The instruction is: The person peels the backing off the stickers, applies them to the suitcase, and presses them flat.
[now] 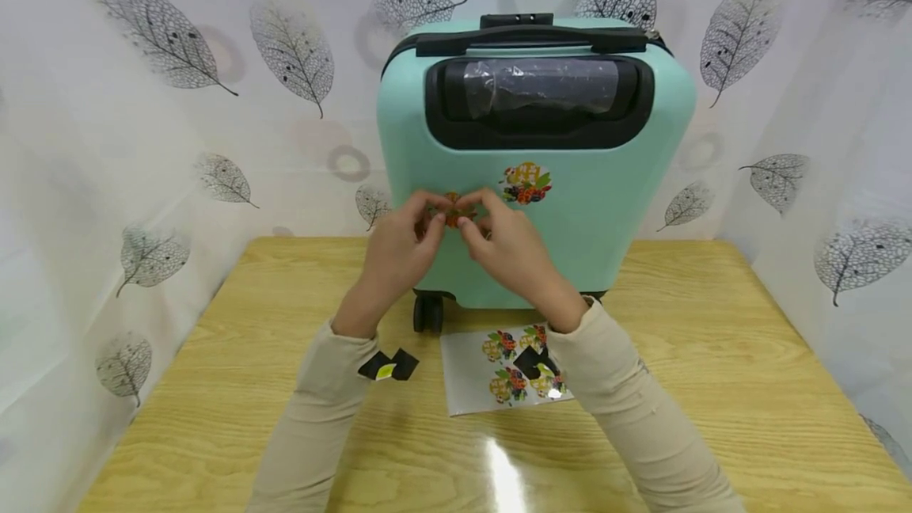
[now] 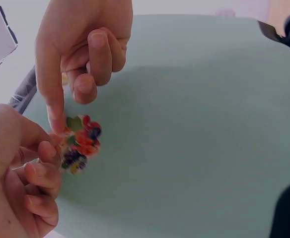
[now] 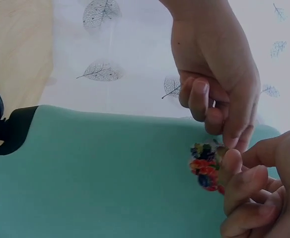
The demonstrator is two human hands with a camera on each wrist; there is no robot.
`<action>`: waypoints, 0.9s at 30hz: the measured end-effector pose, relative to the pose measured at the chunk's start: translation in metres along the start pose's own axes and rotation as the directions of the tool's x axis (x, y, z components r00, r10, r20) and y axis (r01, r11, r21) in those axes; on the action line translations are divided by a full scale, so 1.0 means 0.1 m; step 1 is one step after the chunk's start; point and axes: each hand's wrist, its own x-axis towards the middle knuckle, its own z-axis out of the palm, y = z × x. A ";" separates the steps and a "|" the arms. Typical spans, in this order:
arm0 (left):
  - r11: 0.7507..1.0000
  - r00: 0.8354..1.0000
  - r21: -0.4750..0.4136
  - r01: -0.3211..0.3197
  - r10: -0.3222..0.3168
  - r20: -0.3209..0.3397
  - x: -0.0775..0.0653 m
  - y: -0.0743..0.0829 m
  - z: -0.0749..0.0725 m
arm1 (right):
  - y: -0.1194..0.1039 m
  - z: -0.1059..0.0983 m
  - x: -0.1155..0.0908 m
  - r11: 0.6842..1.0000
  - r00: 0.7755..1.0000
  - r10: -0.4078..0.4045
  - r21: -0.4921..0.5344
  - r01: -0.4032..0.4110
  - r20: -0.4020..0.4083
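Observation:
A mint-green suitcase (image 1: 591,204) stands upright on the table. Low on its front, left of centre, both hands meet at a round fruit-print sticker (image 1: 452,212). My left hand (image 1: 399,248) pinches the sticker's left side between thumb and index finger. From the other side my right hand (image 1: 511,248) grips it with thumb and index finger. The wrist views show the berry print of the sticker (image 2: 83,141) close against the shell, its edge partly covered by fingertips. Up and to the right, a second fruit sticker (image 1: 527,184) lies flat on the suitcase.
Below the suitcase a white sheet (image 1: 466,386) with several fruit stickers lies on the wooden table (image 1: 235,386), partly behind the right sleeve. Small black pieces (image 1: 404,364) with yellow-green patches show beside the cuffs. Behind hangs a leaf-print curtain (image 1: 299,157). A black wheel (image 1: 428,313) touches the table.

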 end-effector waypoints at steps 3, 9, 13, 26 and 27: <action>1.000 0.999 -0.014 0.021 -0.021 0.026 -0.04 -0.04 0.00 | 0.04 0.02 -0.02 1.000 1.000 0.011 0.018 -0.011 0.015; 0.994 0.994 -0.067 0.089 -0.084 0.076 -0.14 -0.15 0.04 | 0.14 0.07 -0.07 0.999 0.999 0.016 0.046 -0.019 0.047; 0.987 0.989 -0.101 0.121 -0.111 0.102 -0.21 -0.19 0.10 | 0.20 0.13 -0.10 0.996 0.998 0.027 0.080 -0.032 0.065; 0.983 0.986 -0.134 0.126 -0.110 0.123 -0.32 -0.24 0.24 | 0.31 0.30 -0.18 0.992 0.994 0.033 0.115 -0.044 0.100; 0.982 0.985 -0.136 0.131 -0.114 0.126 -0.33 -0.24 0.25 | 0.32 0.31 -0.18 0.993 0.994 0.035 0.106 -0.045 0.104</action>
